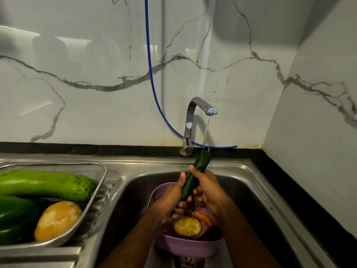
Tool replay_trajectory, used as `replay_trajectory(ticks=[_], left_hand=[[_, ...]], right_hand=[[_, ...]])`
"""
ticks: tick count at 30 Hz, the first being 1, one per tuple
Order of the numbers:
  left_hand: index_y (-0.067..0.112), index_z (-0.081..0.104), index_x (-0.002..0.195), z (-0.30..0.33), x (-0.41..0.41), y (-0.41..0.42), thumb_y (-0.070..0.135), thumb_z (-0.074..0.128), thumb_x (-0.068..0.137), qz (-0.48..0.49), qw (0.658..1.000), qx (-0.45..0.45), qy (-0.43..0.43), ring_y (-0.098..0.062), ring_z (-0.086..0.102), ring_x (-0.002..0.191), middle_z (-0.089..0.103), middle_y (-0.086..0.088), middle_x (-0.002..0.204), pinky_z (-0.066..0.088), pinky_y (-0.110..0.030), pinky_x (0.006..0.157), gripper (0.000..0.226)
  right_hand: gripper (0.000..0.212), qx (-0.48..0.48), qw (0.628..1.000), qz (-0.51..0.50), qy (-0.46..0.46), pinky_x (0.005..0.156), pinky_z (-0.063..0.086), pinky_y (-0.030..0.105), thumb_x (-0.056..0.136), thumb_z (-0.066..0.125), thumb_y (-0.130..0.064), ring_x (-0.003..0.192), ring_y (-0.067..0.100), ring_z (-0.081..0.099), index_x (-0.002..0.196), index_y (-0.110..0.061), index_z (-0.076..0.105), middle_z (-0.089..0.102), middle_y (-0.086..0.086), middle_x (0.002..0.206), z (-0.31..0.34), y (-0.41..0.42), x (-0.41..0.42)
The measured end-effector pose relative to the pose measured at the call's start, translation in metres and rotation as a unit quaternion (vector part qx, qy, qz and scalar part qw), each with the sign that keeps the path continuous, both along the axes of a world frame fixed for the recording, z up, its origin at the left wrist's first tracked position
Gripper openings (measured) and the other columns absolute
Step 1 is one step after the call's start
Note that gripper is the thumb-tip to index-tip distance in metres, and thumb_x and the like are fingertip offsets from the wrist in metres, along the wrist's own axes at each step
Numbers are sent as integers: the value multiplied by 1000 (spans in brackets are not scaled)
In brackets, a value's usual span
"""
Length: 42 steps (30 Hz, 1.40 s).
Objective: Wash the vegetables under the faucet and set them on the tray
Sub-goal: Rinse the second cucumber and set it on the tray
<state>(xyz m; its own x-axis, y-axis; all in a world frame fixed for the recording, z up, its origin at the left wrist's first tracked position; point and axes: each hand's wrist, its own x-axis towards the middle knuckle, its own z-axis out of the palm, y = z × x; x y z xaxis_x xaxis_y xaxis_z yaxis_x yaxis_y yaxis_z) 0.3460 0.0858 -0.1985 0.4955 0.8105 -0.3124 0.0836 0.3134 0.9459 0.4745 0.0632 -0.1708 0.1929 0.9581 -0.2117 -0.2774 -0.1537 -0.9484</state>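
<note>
Cucumber [195,176]: gripped by both hands [193,192] under faucet [201,109]. Washed, in left tray [96,182]: three. Unwashed, in colander [185,246]: potato [187,227], carrot [201,216].

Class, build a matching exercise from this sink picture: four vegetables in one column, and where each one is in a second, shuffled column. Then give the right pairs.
Things
1. cucumber
2. long pale green gourd
3. carrot
4. dark green pepper

Places
A. in the purple colander, below the hands
B. front left corner of the metal mesh tray
C. gripped by both hands under the faucet stream
D. across the far side of the tray

Pairs: 1-C, 2-D, 3-A, 4-B
</note>
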Motion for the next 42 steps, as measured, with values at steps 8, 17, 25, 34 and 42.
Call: replay_trajectory(ticks=[8, 17, 25, 34, 42], left_hand=[[13, 60, 88, -8, 5, 4, 65, 24, 100, 18, 1000, 15, 17, -10, 33, 40, 44, 2, 52, 23, -21, 39, 64], [7, 60, 111, -7, 5, 3, 21, 43, 106, 49, 996, 61, -47, -18, 51, 63, 60, -9, 81, 36, -27, 53, 23], [-6, 64, 104, -7, 6, 6, 22, 50, 104, 92, 991, 24, -95, -13, 50, 50, 68, -15, 77, 40, -22, 43, 31], [-7, 67, 107, -11, 10, 9, 7, 53, 101, 179, 972, 19, -151, -20, 62, 69, 67, -19, 95, 59, -21, 57, 20], [-1, 67, 101, -4, 2, 9, -10, 68, 85, 158, 969, 48, -186, -22, 69, 80, 69, -17, 91, 61, -25, 70, 19]], right_hand=[[23, -4, 998, -55, -19, 74, 58, 35, 98, 69, -33, 101, 22, 71, 114, -18, 68, 75, 8, 109, -1, 2, 3], [39, -9, 986, -142, 86, 71, 61, 35, 89, 78, -12, 99, 30, 75, 124, -8, 62, 75, 16, 112, -8, 7, 15], [57, 25, 962, -189, 194, 94, 59, 48, 83, 81, -12, 105, 30, 71, 134, -10, 57, 71, 15, 120, -2, 9, 25], [57, -64, 991, -120, 12, 72, 45, 35, 88, 77, -46, 94, 21, 65, 131, -20, 51, 69, 8, 110, 3, 7, 22], [45, 6, 977, -180, 112, 87, 61, 42, 87, 80, -17, 104, 30, 74, 126, -11, 58, 73, 16, 118, -9, 16, 26]])
